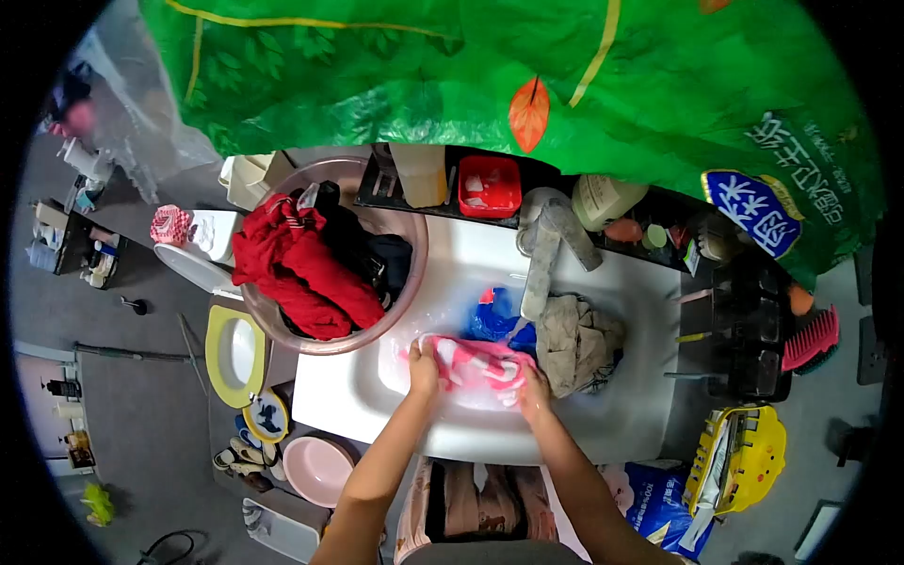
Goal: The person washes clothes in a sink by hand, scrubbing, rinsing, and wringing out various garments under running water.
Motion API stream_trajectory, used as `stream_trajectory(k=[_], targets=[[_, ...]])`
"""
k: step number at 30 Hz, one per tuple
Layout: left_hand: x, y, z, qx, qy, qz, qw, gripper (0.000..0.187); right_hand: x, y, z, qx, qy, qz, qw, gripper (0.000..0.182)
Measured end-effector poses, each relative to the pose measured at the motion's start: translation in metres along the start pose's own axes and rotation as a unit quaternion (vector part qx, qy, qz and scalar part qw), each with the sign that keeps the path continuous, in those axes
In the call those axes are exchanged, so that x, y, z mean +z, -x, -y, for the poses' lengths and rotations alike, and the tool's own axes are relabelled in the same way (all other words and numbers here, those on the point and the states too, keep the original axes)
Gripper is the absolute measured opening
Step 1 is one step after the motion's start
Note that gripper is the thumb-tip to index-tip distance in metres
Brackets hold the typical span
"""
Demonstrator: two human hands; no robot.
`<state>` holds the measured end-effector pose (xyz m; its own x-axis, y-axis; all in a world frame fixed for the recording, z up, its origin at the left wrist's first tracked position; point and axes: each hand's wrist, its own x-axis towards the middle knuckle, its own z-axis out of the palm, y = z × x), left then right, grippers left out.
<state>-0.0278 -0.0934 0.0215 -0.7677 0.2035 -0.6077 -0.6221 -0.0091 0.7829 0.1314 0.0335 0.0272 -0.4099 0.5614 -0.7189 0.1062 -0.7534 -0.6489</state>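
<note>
A pink and white patterned cloth is stretched between my two hands, low over the white sink. My left hand grips its left end and my right hand its right end, both with fingers closed. Just behind the cloth lies a wet blue cloth. A beige garment sits bunched in the basin beside my right hand. Above it reaches the faucet, and a thin stream of water seems to fall near the cloth. Suds and water lie around the cloth.
A large basin with red clothes and dark clothes rests over the sink's left side. Behind the sink stand a red soap box and bottles. A green plastic sheet hangs above. At left are a toilet and a pink basin.
</note>
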Motion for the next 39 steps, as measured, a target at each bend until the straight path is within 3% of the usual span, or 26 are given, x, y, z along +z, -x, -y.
stream_trajectory(k=[4, 8, 11, 15, 19, 20, 22, 25, 26, 29, 30, 33, 34, 36, 39], targets=[[-0.001, 0.049, -0.063, 0.095, 0.091, 0.043, 0.99, 0.031, 0.01, 0.024, 0.026, -0.119, -0.033, 0.06, 0.991, 0.027], [-0.007, 0.086, -0.114, 0.238, 0.068, 0.061, 0.967, 0.021, 0.02, 0.057, 0.054, -0.213, -0.03, 0.061, 0.975, 0.031], [-0.021, 0.097, -0.125, 0.301, -0.004, 0.041, 0.953, 0.019, 0.029, 0.096, 0.084, -0.299, 0.106, 0.041, 0.947, 0.028], [-0.025, 0.117, -0.142, 0.42, 0.006, 0.03, 0.907, 0.013, 0.041, 0.134, 0.107, -0.378, 0.122, 0.007, 0.918, 0.024], [-0.023, 0.103, -0.12, 0.395, -0.009, 0.029, 0.918, 0.011, 0.03, 0.101, 0.097, -0.41, 0.196, -0.055, 0.889, 0.026], [-0.022, 0.093, -0.107, 0.428, -0.066, 0.009, 0.901, 0.013, 0.028, 0.089, 0.091, -0.392, 0.223, -0.048, 0.891, 0.03], [-0.021, 0.074, -0.08, 0.388, -0.141, 0.039, 0.91, 0.015, 0.01, 0.04, 0.054, -0.377, 0.326, -0.038, 0.866, 0.048], [-0.011, 0.032, -0.025, 0.373, -0.274, 0.057, 0.885, 0.032, 0.018, 0.017, 0.024, -0.32, 0.537, -0.037, 0.78, 0.067], [-0.01, 0.016, -0.005, 0.374, -0.309, 0.086, 0.87, 0.047, 0.021, 0.005, 0.01, -0.267, 0.528, -0.029, 0.806, 0.069], [0.006, 0.013, 0.007, 0.301, -0.556, 0.133, 0.763, 0.049, 0.016, -0.023, -0.025, -0.248, 0.645, 0.008, 0.723, 0.072], [0.005, 0.001, 0.017, 0.274, -0.64, 0.15, 0.702, 0.042, 0.014, -0.023, -0.026, -0.217, 0.655, 0.04, 0.722, 0.072], [0.007, -0.029, 0.044, 0.202, -0.717, 0.167, 0.645, 0.037, 0.001, -0.038, -0.042, -0.254, 0.694, 0.054, 0.672, 0.072], [0.01, -0.035, 0.045, 0.17, -0.745, 0.188, 0.616, 0.036, 0.013, -0.033, -0.022, -0.11, 0.724, 0.083, 0.676, 0.067], [0.013, -0.043, 0.045, 0.104, -0.796, 0.229, 0.551, 0.035, -0.006, -0.077, -0.046, -0.16, 0.746, 0.087, 0.64, 0.061], [0.006, -0.037, 0.046, 0.235, -0.682, 0.17, 0.671, 0.038, -0.004, -0.072, -0.033, -0.208, 0.725, 0.065, 0.653, 0.049]])
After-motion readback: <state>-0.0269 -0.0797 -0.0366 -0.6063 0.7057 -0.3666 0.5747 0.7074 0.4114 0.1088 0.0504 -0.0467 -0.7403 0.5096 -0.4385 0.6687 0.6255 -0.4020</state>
